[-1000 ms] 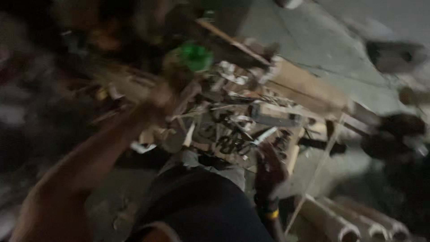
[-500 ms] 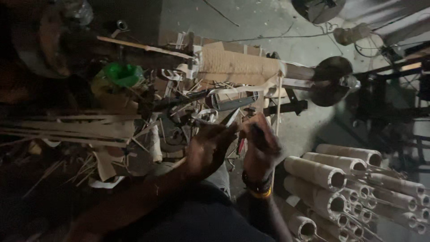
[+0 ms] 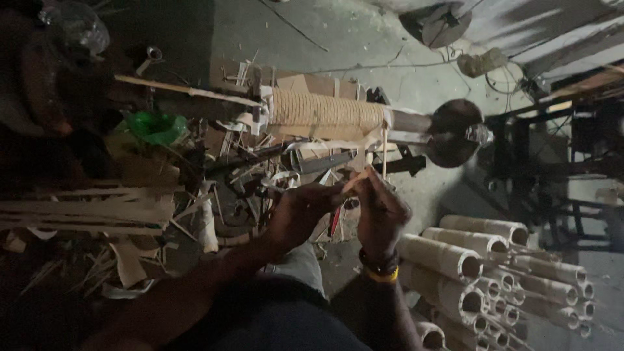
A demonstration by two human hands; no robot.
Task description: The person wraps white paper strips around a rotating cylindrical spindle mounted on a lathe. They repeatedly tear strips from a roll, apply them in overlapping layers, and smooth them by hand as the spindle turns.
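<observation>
A person's left hand (image 3: 300,211) and right hand (image 3: 380,211) meet at the centre of the frame, both closed on a thin pale strip (image 3: 354,181) pinched between the fingertips. Just above them a roller wound with tan cord (image 3: 325,114) lies across a cluttered workbench (image 3: 214,162), a dark round wheel (image 3: 455,130) at its right end. Pale wooden slats (image 3: 84,211) sit at mid-left, a green plastic piece (image 3: 156,127) above them, and cardboard tubes (image 3: 494,260) are stacked at lower right on the concrete floor (image 3: 364,39). The step in hand appears to be working the strip's end between both hands; the next move likely calls for a steady two-handed pinch as it is guided toward the roller.
</observation>
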